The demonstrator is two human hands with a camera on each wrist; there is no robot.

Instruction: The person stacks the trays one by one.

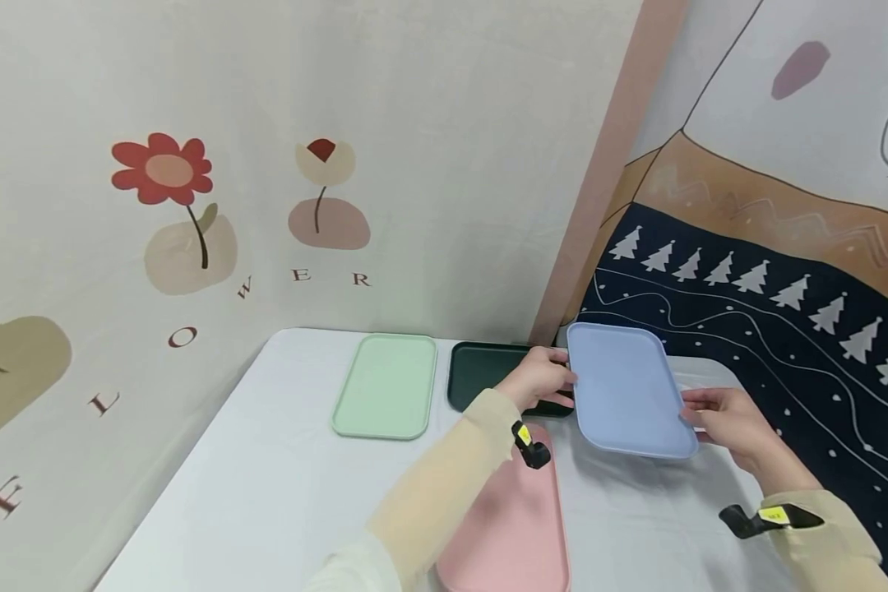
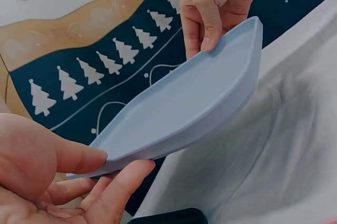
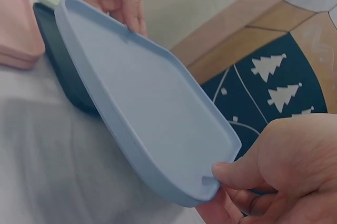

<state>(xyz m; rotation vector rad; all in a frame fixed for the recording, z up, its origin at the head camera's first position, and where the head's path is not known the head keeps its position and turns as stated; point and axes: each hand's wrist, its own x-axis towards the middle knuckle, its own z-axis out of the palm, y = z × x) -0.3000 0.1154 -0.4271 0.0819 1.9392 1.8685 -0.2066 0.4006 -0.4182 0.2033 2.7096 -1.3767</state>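
Both hands hold a blue rectangular tray (image 1: 629, 390) with a low raised rim, tilted above the table's right side. My left hand (image 1: 538, 378) pinches its left edge, thumb on the rim and fingers below, as the left wrist view shows. At the opposite edge, my right hand (image 1: 733, 419) grips the rim; its thumb presses on the inside in the right wrist view. The inner face of the blue tray (image 3: 147, 92) holds nothing. Just behind the left hand lies a dark green tray (image 1: 481, 370), partly covered by that hand and the blue tray.
A light green tray (image 1: 386, 386) lies at the back of the white table (image 1: 244, 485). Nearer the front, a pink tray (image 1: 514, 526) lies partly under the left forearm; its corner looks doubled in the right wrist view. Printed cloth (image 1: 429, 164) hangs behind the table and along its right side.
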